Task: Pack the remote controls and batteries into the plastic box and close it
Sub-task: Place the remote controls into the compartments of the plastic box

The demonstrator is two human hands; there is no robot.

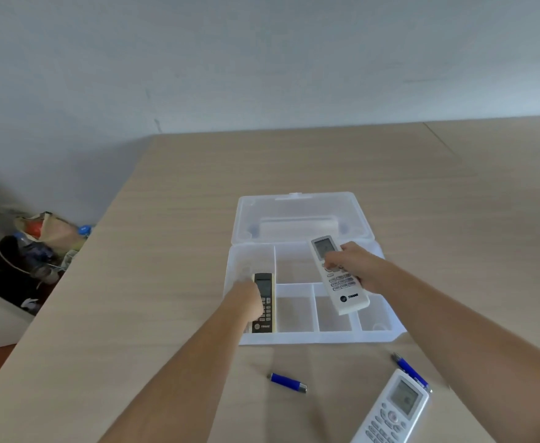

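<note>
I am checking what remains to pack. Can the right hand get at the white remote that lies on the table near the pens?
Probably not at once: the right hand holds another white remote over the plastic box. The white remote on the table lies uncovered beside that forearm, so the path looks free once the grip empties.

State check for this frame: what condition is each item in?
Plastic box: open, lid laid back.
Black remote: in left compartment, under left hand.
White Trane remote: held over box by right hand.
Second white remote: on table.
Blue batteries: on table, unpacked.
</note>
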